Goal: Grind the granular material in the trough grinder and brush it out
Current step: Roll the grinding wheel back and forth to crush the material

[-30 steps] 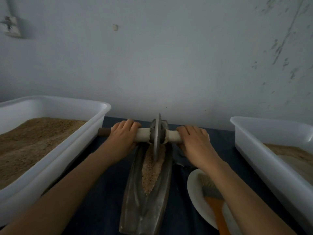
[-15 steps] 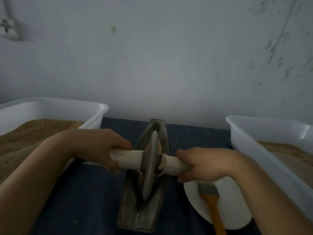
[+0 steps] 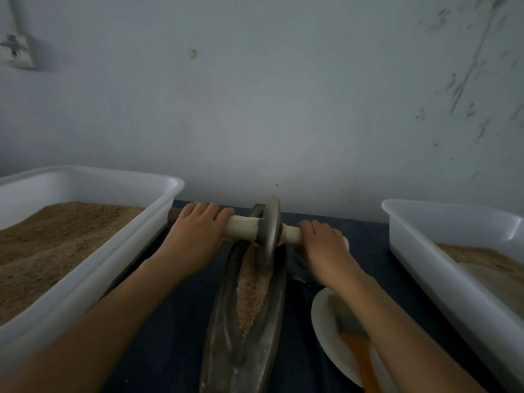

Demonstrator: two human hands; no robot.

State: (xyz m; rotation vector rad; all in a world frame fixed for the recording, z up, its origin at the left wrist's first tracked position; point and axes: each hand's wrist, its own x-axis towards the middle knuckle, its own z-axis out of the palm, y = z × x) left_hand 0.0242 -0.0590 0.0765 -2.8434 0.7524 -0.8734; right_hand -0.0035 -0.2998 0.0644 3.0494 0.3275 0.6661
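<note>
Your left hand point(image 3: 195, 231) and right hand point(image 3: 323, 251) each curl over one end of the pale axle point(image 3: 243, 228) of a grey metal grinding wheel point(image 3: 270, 226), which stands at the far end of the long dark metal trough point(image 3: 226, 321). Tan granular material point(image 3: 252, 290) lies along the trough's groove. An orange-handled brush point(image 3: 354, 336) rests on a white plate point(image 3: 323, 321) beside your right forearm.

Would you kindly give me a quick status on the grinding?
Left hand and right hand both grip the roller handle. Wheel at far end of trough, grain inside. Brush idle on plate; nothing blocking.
</note>
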